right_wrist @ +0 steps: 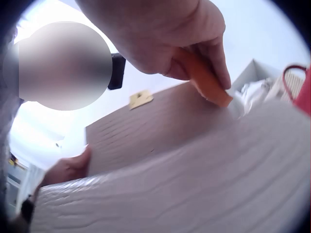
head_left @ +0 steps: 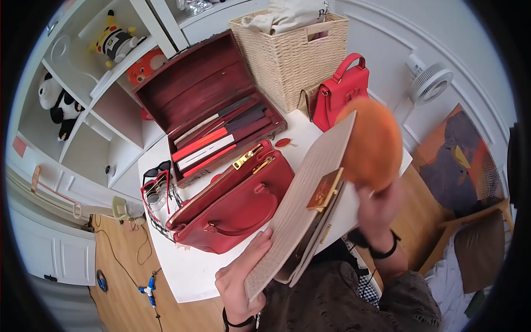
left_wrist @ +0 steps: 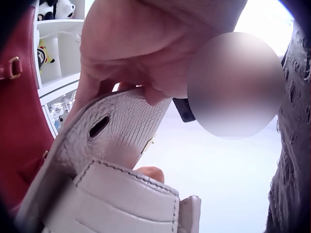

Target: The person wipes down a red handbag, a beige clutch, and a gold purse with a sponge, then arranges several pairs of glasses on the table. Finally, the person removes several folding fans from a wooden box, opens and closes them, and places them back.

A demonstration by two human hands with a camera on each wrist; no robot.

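A beige textured bag point(head_left: 301, 205) with gold hardware is held up, tilted, over the table's front. The left hand point(head_left: 243, 276) grips its lower left edge, thumb on one side; in the left wrist view that hand point(left_wrist: 141, 48) is at the bag point(left_wrist: 121, 126), near a dark slot. An orange cloth or pad point(head_left: 373, 145) is in the right hand point(head_left: 379, 210), at the bag's upper right edge. In the right wrist view the right hand point(right_wrist: 170, 34) pinches the orange pad point(right_wrist: 204, 77) against the bag's beige surface point(right_wrist: 160, 131).
A red handbag point(head_left: 232, 205) lies on the white table point(head_left: 191, 276) beside the bag. Behind stand an open dark red case point(head_left: 193, 77), a woven basket point(head_left: 287, 61) and a smaller red bag point(head_left: 343, 86). Sunglasses point(head_left: 156, 182) and a jar sit at the left edge.
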